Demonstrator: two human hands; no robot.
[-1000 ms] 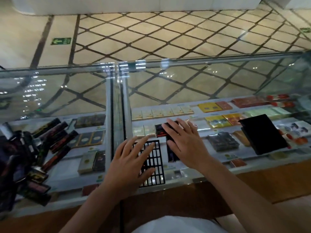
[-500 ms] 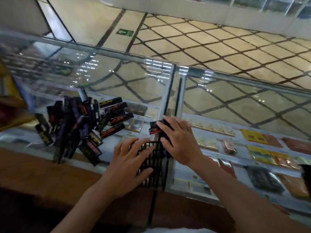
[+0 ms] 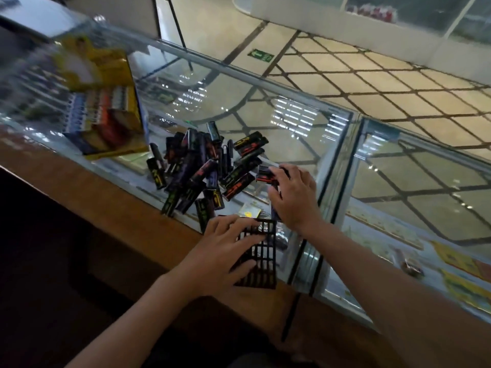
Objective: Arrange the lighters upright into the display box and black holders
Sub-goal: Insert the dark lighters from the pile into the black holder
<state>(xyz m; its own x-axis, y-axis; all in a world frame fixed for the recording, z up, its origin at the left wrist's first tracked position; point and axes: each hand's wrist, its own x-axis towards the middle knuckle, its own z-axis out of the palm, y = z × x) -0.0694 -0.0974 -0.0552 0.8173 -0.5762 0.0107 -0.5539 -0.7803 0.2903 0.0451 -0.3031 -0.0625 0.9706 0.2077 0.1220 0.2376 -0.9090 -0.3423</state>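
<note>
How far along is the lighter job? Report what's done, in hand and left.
Done: the yellow display box at the far left already shows rows of upright lighters, though it is blurred. In hand: the left hand rests flat on the black grid holder, whose visible slots look empty; the right hand grips a few lighters. Left: the loose pile of dark lighters lying on the glass counter.

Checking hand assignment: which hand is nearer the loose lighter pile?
Right. The right hand sits at the lighter pile's right edge, gripping a lighter; the left hand rests on the black grid holder below it.
</note>
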